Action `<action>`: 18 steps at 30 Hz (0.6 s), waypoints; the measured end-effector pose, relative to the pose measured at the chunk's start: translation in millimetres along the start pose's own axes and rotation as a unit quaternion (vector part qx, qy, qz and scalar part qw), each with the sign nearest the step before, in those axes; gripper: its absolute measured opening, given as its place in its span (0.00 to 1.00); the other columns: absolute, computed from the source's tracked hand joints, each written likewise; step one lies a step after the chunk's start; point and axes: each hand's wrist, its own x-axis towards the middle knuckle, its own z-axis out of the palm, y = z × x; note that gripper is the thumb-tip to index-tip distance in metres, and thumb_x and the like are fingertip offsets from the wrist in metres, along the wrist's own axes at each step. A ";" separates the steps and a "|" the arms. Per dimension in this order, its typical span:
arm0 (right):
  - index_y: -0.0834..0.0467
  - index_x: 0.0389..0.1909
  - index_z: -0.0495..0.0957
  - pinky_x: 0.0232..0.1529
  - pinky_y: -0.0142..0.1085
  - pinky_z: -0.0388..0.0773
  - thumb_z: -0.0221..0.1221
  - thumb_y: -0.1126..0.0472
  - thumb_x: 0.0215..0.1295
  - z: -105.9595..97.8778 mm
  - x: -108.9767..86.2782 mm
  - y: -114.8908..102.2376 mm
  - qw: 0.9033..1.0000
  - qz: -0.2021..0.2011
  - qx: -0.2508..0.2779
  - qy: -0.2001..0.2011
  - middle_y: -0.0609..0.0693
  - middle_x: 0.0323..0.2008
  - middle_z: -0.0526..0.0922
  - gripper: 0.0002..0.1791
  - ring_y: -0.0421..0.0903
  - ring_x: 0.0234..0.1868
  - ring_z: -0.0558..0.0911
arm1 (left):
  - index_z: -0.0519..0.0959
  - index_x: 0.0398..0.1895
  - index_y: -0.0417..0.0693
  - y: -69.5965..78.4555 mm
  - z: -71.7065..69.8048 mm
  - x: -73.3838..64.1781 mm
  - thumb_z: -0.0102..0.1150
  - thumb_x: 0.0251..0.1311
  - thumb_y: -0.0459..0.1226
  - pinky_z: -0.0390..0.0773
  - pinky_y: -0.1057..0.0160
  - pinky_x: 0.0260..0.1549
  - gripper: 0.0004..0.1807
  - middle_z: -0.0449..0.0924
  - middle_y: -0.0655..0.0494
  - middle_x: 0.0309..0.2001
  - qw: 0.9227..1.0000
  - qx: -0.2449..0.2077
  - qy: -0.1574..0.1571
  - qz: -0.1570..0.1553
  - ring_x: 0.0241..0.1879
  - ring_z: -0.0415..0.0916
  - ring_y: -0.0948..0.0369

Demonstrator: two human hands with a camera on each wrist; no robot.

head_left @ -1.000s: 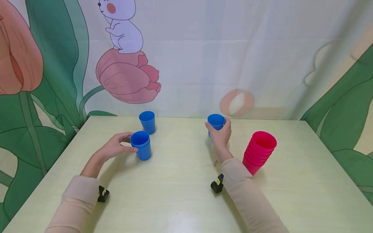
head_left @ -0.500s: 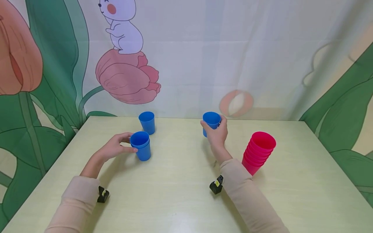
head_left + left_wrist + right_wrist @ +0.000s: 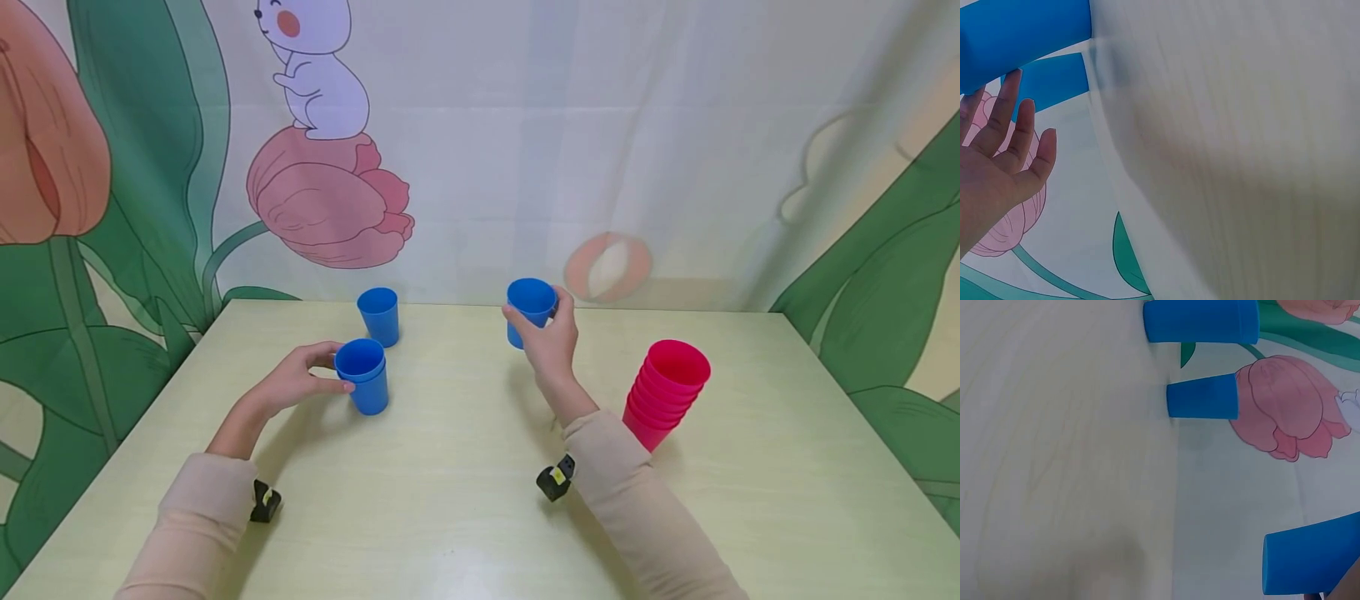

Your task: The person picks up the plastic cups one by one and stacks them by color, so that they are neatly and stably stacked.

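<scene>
My left hand (image 3: 296,379) is at two nested blue cups (image 3: 370,390) on the left of the table, thumb at the near side of the upper rim and index finger behind it. In the left wrist view the other fingers (image 3: 1021,140) spread away from the blue wall. Farther back, a single blue cup (image 3: 380,318) stands upright. My right hand (image 3: 555,343) grips another blue cup (image 3: 533,307), thumb on the near left and fingers round the right side. The right wrist view has this cup (image 3: 1307,557) raised off the table, partly cut off by the frame.
A tilted-looking stack of several pinkish-red cups (image 3: 666,392) stands beside my right forearm. The pale wooden table (image 3: 450,492) ends at a printed curtain (image 3: 465,167) with flowers and a white animal. A small black camera (image 3: 556,478) sits at my right wrist.
My right hand has carried its blue cup leftward and up from the table's back right. The left hand and the other cups stay in place.
</scene>
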 end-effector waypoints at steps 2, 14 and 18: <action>0.52 0.64 0.57 0.59 0.54 0.62 0.65 0.49 0.53 0.4 -2.1 -4.0 1.000 -0.006 0.003 -0.008 0.52 0.61 0.66 0.40 0.52 0.62 0.63 | 0.65 0.61 0.38 0.0 0.3 0.0 0.65 0.52 0.43 0.62 0.37 0.52 0.35 0.70 0.38 0.55 1.000 0.001 -0.001 -0.001 0.58 0.63 0.41; 0.54 0.62 0.60 0.56 0.51 0.66 0.67 0.49 0.51 6.6 -15.0 -25.2 0.997 -0.032 0.021 -0.071 0.53 0.57 0.70 0.39 0.51 0.58 0.67 | 0.65 0.62 0.38 0.9 0.7 -0.3 0.65 0.52 0.43 0.63 0.37 0.52 0.36 0.70 0.37 0.55 1.000 0.004 0.000 -0.001 0.58 0.63 0.41; 0.55 0.61 0.61 0.54 0.51 0.68 0.67 0.49 0.51 11.0 -17.9 -29.7 0.995 -0.042 0.021 -0.088 0.52 0.56 0.71 0.38 0.50 0.56 0.68 | 0.65 0.62 0.38 2.0 -0.3 -1.0 0.65 0.52 0.42 0.63 0.37 0.52 0.35 0.70 0.38 0.55 1.000 0.002 -0.001 0.002 0.58 0.63 0.42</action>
